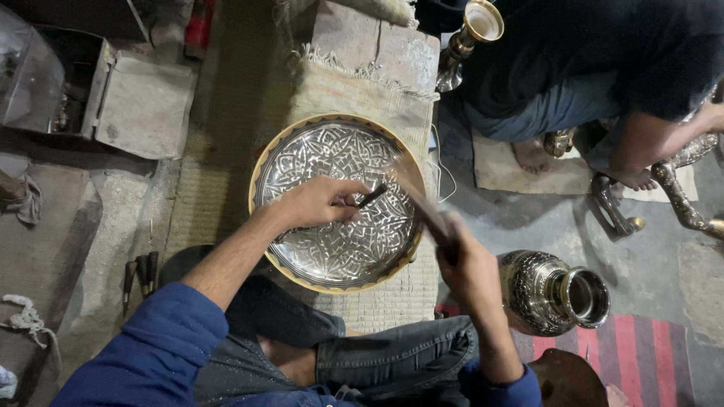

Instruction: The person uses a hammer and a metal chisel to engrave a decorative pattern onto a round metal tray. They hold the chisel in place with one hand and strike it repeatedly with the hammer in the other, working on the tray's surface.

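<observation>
A large round engraved metal plate (302,154) with a brass-coloured rim lies on a woven mat in front of my crossed legs. My left hand (320,202) rests over the middle of the plate and pinches a short dark chisel (371,196) against its surface. My right hand (461,256) is at the plate's right edge, closed around the handle of a hammer (422,207) that is blurred and raised above the chisel.
An engraved metal vase (550,292) lies on its side by my right forearm. Another person (603,68) sits at the upper right with brass pieces. Several chisels (139,275) lie at the left. A metal box (45,83) stands at the upper left.
</observation>
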A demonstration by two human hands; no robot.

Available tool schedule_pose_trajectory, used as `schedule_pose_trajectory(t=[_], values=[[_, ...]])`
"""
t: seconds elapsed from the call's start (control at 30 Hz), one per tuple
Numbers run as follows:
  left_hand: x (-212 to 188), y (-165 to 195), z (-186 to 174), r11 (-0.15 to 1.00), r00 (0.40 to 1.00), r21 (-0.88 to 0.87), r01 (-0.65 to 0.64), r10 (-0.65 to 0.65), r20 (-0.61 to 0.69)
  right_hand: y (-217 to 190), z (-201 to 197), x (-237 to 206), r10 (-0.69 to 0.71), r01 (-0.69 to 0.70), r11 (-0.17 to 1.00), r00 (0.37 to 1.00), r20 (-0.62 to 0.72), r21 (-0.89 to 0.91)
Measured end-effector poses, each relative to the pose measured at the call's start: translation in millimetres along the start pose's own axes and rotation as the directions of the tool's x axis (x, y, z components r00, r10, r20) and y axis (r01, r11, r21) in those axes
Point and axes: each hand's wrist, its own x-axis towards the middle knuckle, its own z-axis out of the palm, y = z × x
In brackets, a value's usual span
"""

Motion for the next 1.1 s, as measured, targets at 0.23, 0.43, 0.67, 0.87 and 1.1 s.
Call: schedule_pose_trajectory(t=[0.23,0.43,0.67,0.87,1.1], values=[[1,-1,0,1.000,1.000,0.030,0.005,-0.006,0.007,18,10,-1,-0.205,0.207,0.978,0.973,-0.106,0.002],[-2,3,-2,1.000,1.000,-0.020,0.011,-0.011,0.002,30,20,-2,-0.096,0.104,0.991,0.991,-0.096,0.082],[-1,4,-1,1.000,1.000,-0.028,0.014,-0.014,-0.012,29,17,-4,-0.252,0.291,0.909,0.954,-0.163,0.298],[-1,2,-1,0.997,1.000,-0.082,-0.006,0.006,-0.004,24,7,-4,-0.003,0.007,0.997,0.998,-0.055,0.082],[-1,4,1,1.000,0.997,0.020,-0.021,0.022,-0.075,24,-1,5,-0.157,0.254,0.794,0.963,-0.219,0.552]])
